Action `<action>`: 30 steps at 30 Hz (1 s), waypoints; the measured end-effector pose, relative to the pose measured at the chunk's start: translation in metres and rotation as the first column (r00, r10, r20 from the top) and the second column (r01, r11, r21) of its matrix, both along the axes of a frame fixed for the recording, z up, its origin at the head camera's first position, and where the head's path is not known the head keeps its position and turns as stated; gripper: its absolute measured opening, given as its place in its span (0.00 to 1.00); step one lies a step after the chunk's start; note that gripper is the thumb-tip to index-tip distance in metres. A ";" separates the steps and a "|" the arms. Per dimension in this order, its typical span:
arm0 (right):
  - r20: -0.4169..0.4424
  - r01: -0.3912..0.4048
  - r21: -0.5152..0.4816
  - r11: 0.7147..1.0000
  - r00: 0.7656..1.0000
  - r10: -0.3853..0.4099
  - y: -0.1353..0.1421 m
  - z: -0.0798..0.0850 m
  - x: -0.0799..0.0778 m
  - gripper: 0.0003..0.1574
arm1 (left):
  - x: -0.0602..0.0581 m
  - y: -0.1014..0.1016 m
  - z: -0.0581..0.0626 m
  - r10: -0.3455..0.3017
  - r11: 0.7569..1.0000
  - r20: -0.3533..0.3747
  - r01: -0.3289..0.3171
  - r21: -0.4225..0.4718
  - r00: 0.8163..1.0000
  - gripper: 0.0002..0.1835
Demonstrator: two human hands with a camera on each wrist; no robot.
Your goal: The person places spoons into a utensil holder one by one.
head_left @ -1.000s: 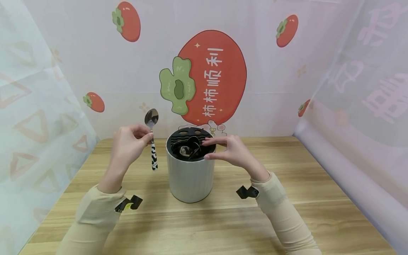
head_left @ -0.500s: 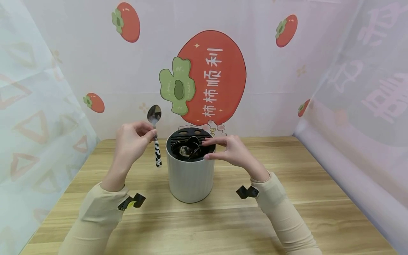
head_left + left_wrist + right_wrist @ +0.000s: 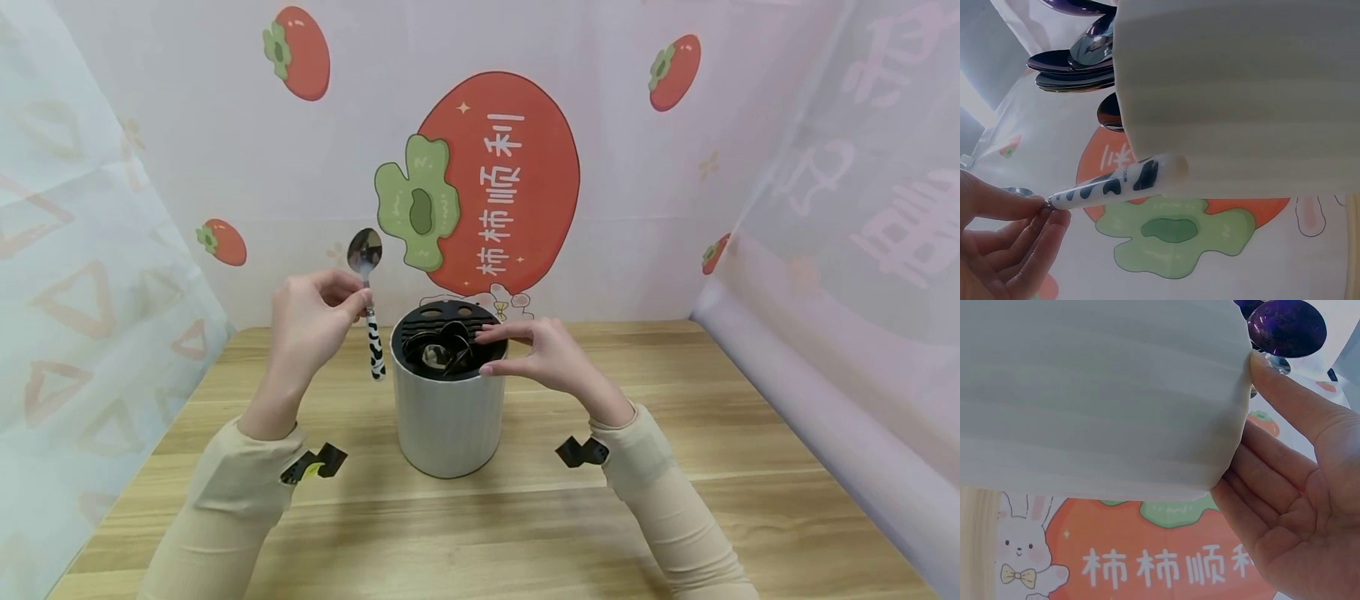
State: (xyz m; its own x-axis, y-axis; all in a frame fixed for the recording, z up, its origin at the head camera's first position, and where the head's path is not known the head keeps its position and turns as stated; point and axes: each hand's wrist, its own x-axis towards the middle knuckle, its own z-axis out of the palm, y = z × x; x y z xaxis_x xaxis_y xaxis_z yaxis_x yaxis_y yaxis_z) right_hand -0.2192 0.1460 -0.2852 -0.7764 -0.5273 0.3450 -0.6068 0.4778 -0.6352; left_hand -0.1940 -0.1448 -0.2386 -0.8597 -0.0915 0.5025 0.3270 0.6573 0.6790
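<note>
Upright beside the holder, a metal spoon (image 3: 364, 250) with a black-and-white patterned handle (image 3: 1110, 186) is pinched at its neck between the thumb and fingers of my left hand (image 3: 311, 317). The spoon's bowl points up and the handle's end hangs over the table. To its right stands a white ribbed cylindrical utensil holder (image 3: 448, 425) with a black slotted top (image 3: 420, 317). Several dark, shiny spoons (image 3: 437, 355) stand in it, bowls up. My right hand (image 3: 551, 357) touches the holder's right rim, thumb in front and fingers spread behind.
The holder stands on a light wooden table (image 3: 480, 542). Behind it hangs a pale cloth backdrop (image 3: 615, 250) printed with persimmons, and similar cloth (image 3: 847, 275) closes off both sides.
My left hand has moved up and slightly to the right, carrying the spoon nearer the holder. My right hand and the holder have stayed put.
</note>
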 end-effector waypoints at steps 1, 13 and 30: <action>0.001 -0.002 -0.001 1.000 1.000 0.002 0.000 0.000 0.000 0.24 | 0.000 0.000 0.001 -0.001 1.000 -0.003 0.001 0.002 1.000 0.07; 0.004 -0.003 -0.006 1.000 1.000 0.003 0.001 -0.002 0.000 0.24 | 0.000 0.005 0.011 -0.017 0.999 -0.040 0.019 0.049 0.999 0.07; 0.001 -0.011 -0.016 1.000 1.000 0.011 0.000 0.000 0.000 0.23 | -0.002 0.012 0.018 -0.029 0.985 -0.118 0.049 0.168 0.993 0.06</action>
